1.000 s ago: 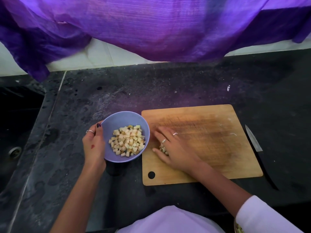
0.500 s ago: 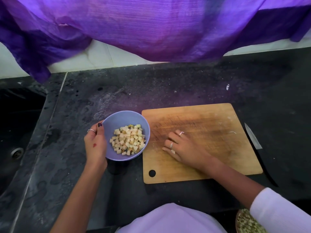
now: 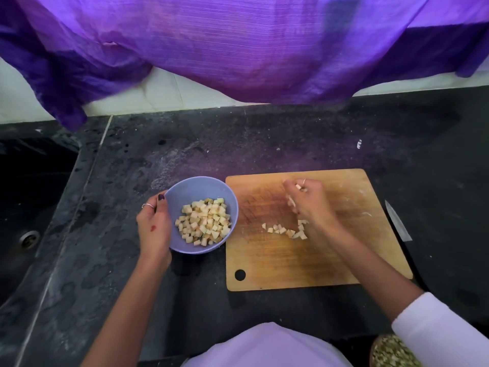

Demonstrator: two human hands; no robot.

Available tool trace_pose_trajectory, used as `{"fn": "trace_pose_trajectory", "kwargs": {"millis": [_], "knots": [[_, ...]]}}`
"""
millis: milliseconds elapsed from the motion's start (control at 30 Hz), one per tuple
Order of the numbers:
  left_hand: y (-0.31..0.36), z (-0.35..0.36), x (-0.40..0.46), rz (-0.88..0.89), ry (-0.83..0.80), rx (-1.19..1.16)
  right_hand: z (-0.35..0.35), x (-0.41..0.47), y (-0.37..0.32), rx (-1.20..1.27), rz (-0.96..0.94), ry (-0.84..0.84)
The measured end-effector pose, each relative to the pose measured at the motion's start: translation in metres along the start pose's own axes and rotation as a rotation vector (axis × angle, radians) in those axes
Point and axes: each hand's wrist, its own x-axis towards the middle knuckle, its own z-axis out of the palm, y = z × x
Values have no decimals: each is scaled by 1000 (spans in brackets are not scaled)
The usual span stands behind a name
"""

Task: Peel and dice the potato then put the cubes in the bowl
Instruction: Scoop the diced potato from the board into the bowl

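Left hand (image 3: 153,229) grips one bowl (image 3: 185,189) of cubes (image 3: 203,225); right hand (image 3: 308,200) curls around cubes on one board (image 3: 344,255), frame centre.

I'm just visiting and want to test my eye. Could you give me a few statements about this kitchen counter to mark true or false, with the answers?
1. The left hand holds the rim of the bowl. True.
2. The bowl is empty. False: it holds a heap of potato cubes.
3. Some loose cubes lie on the cutting board. True.
4. The right hand grips the knife. False: the knife lies on the counter right of the board, untouched; the hand is on the board among cubes.
5. The bowl stands on the board. False: it sits on the dark counter, left of the board.
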Motion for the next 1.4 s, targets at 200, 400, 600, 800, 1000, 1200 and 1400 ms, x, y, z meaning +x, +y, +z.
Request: {"fn": "trace_pose_trajectory", "kwargs": {"millis": [200,400,600,800,1000,1200,1400], "knots": [[-1,0,2,4,-11,8,29,-5,-65,291,10,-240],[-3,-2,5,40,-18,29,98,-6,-97,410,25,-478],[-6,-3,7,43,-28,27,121,3,-83,163,-68,-471],[-6,-3,8,46,-26,32,129,2,-83,120,-287,-351],[-7,-4,9,69,-40,33,135,-8,-89,-294,-401,-341],[-5,-3,8,57,-30,49,93,-5,-87,-479,-481,-548],[-4,-1,8,7,-28,51,8,1,-49,-469,-302,-235]]}}
